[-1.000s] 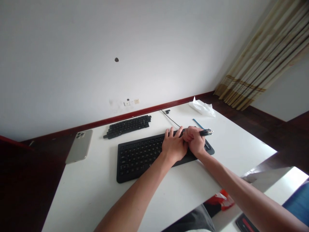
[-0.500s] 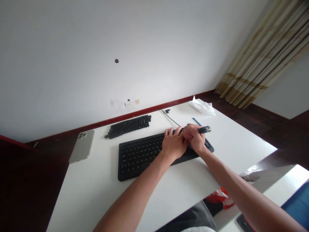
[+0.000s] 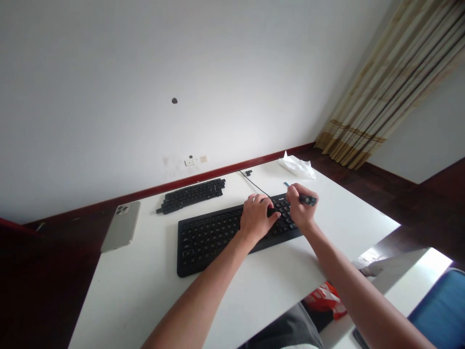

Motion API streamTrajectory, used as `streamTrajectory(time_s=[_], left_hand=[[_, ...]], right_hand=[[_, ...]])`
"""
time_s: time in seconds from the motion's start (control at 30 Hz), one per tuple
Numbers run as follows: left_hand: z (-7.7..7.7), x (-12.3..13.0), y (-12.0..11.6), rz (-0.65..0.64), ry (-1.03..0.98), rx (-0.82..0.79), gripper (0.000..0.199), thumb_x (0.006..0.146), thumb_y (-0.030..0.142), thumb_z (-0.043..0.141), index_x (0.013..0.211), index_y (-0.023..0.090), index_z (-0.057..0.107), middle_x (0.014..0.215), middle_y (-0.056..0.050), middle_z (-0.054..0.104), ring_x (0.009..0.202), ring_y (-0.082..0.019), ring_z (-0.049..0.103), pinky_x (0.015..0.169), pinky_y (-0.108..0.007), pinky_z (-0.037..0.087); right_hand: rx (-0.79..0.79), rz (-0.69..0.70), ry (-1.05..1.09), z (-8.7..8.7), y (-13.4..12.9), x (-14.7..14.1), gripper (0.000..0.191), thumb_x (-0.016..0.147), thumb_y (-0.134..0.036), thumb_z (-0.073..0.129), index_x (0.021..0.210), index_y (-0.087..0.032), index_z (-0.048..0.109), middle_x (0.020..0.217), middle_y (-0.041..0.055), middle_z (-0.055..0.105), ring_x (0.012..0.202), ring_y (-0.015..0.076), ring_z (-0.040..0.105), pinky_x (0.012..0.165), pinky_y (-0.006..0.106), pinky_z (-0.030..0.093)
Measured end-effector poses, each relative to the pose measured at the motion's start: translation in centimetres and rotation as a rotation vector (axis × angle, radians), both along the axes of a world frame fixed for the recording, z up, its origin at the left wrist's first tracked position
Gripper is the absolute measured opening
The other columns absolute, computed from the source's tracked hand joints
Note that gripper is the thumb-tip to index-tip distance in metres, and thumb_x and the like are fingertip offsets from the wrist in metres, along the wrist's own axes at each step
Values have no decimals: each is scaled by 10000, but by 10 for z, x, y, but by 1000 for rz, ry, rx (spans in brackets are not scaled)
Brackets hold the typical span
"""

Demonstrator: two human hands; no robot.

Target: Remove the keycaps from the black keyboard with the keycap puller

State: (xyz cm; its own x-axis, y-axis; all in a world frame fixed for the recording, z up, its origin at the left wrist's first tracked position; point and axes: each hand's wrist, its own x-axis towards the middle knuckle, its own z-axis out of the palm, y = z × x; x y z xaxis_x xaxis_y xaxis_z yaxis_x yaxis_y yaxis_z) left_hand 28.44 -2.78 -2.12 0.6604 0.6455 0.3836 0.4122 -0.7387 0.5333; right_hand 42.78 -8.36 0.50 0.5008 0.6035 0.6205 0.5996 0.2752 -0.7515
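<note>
My left hand point(image 3: 256, 218) rests on the black keyboard point(image 3: 210, 242), its fingers curved over the keys and its thumb reaching to the right. My right hand point(image 3: 300, 203) is just right of it, above the keyboard's right end, gripping a slim black tool point(image 3: 308, 199). Behind the keyboard lies a loose black block of keys point(image 3: 191, 195). A thin black cable point(image 3: 255, 185) runs from a small black plug point(image 3: 248, 172) towards the keyboard's back edge. A short blue strip point(image 3: 286, 184) lies just beyond my right hand.
The white desk point(image 3: 138, 295) holds a silver smartphone point(image 3: 121, 226) at the left and crumpled white plastic point(image 3: 296, 166) at the back. A red skirting board point(image 3: 218, 167) runs along the wall. A striped curtain point(image 3: 378, 102) hangs at the right, above a dark wooden floor.
My hands have moved apart, with the right hand shifting right and away from the left while still gripping the black tool. The whole view has tilted slightly.
</note>
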Motion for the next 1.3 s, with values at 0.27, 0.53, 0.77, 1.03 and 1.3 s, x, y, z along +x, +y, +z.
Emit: streamTrajectory(time_s=[0.27,0.53,0.77,1.03,1.3], left_hand=[[8,-3,17,167,-356,-435,232,967,436,676,871,230,724,815,-7,751,786,-195,688,759,-292,505],[6,-6,33,230,-544,-584,308,915,450,701,745,193,693,739,-23,740,707,-180,684,678,-264,482],[4,-6,34,305,-577,-606,153,984,343,614,1028,201,652,881,-22,741,737,-162,684,711,-267,503],[2,-7,16,114,-259,-234,110,890,131,622,924,220,677,890,-10,736,819,-192,666,812,-315,526],[0,-6,15,79,-167,-133,125,896,139,624,924,232,703,957,-21,746,933,-234,653,895,-371,544]], right_hand=[[-243,93,-314,-2,-11,-7,55,885,-278,695,888,-224,703,793,-1,695,697,172,630,686,299,491],[-369,123,-483,3,-2,-12,199,837,-179,708,1006,-276,752,1084,50,767,833,246,709,748,353,530],[-458,98,-505,6,32,0,201,860,-262,705,1048,-251,775,1027,52,793,784,231,699,756,330,503],[-691,-14,-392,4,113,43,212,813,-309,747,955,-183,839,710,60,765,666,223,655,656,304,446],[-735,-14,-449,-17,134,40,239,818,-341,754,952,-164,842,839,123,808,794,288,707,698,326,454]])
